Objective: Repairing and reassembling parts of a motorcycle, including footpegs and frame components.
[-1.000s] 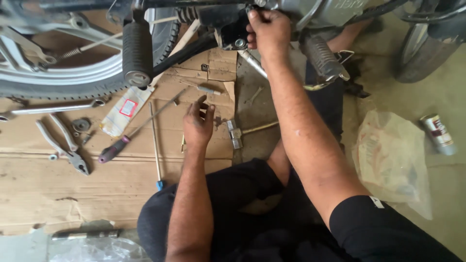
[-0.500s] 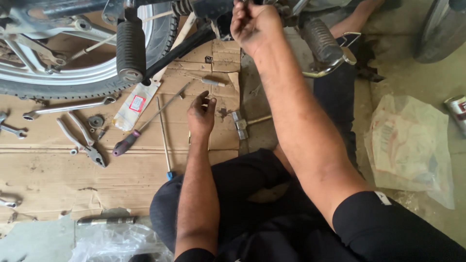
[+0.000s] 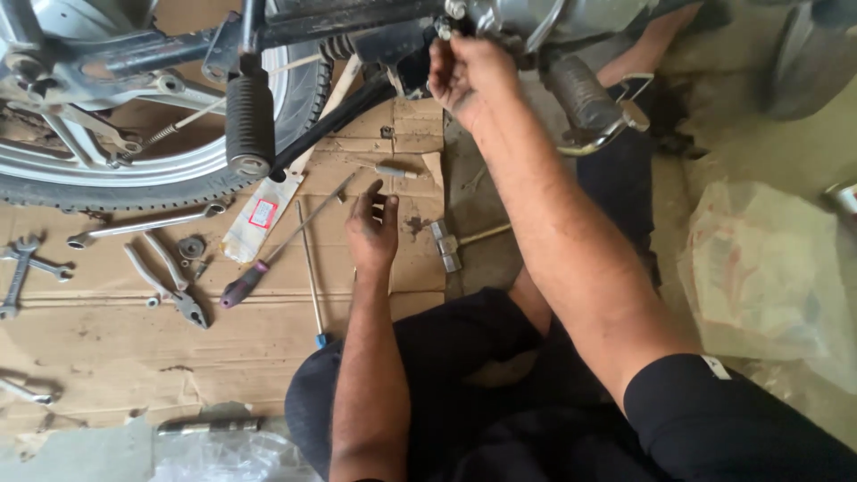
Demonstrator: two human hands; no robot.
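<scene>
A person sits on the ground beside a motorcycle, tools spread over a sheet of flattened brown cardboard (image 3: 107, 357) that serves as the landmark here. At the cardboard's far left lie small spanners (image 3: 20, 268); nearer its middle rest a long chrome wrench (image 3: 143, 225), steel pliers (image 3: 170, 290), and a screwdriver (image 3: 268, 259) with a dark purple grip, its thin shaft slanting up to the right. Above the cardboard's upper left stand the ribbed tyre and bright alloy wheel (image 3: 134, 170), with a black ridged rubber footpeg (image 3: 249, 120) hanging before them. The left hand (image 3: 371, 228) lies on the cardboard's right part, fingers loosely spread and flat, gripping nothing, grease on the skin. Just off the cardboard's right edge sits a small metal hammer (image 3: 446, 245) on bare concrete. Above that edge the right hand (image 3: 469, 76) is raised to the engine underside, fingers pinched narrow around a small fitting (image 3: 444, 31) too hidden to identify. Judging by the grip, the work wants a steady, straight twist with the fingertips kept square on the part. Well right of the cardboard lies a crumpled translucent plastic bag (image 3: 759, 277).
</scene>
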